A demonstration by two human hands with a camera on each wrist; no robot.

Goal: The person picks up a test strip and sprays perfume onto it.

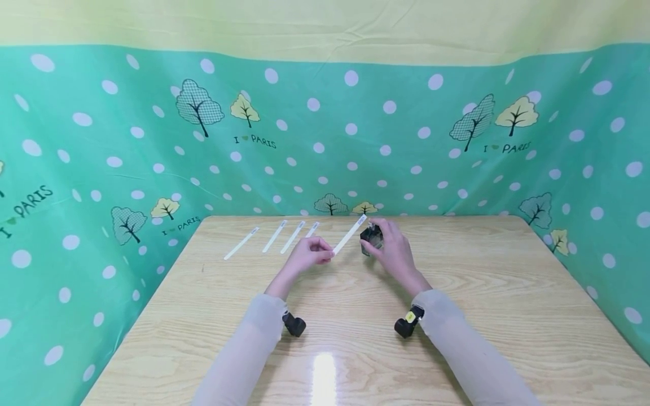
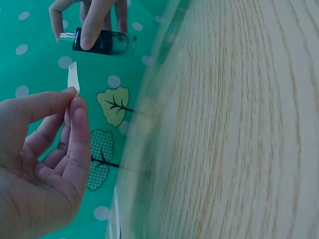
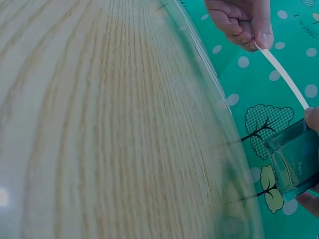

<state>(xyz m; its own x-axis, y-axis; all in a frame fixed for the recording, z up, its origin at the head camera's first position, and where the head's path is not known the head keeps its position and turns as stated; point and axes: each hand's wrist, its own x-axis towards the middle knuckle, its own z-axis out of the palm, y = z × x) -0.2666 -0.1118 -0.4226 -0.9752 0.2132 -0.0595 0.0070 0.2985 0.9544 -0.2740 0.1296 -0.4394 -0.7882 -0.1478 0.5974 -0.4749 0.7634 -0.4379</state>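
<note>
So the left hand (image 1: pixel 310 255) has a thin white paper strip (image 1: pixel 349 234) pinched by its near end between thumb and forefinger, and the far end of that strip pokes up and away toward the right hand (image 1: pixel 393 251). That one is wrapped around a small dark glass spray bottle (image 1: pixel 372 237), fingers and thumb curled round its body, with the silver nozzle (image 2: pixel 66 36) sticking out bare at the top in the left wrist view. I'd guess the strip is featherlight and floppy, so pinching it at the very end like that lets the rest wave free; squeeze too hard and it creases. The bottle looks like smooth glass, probably slick and breakable, so a grip round the flat sides seems the sane place to hold it. Both hands hover just above the desk (image 1: pixel 457 316), close together, strip tip right beside the bottle. Four more strips (image 1: pixel 276 237) lie flat in a row just beyond and outward of the left hand.
</note>
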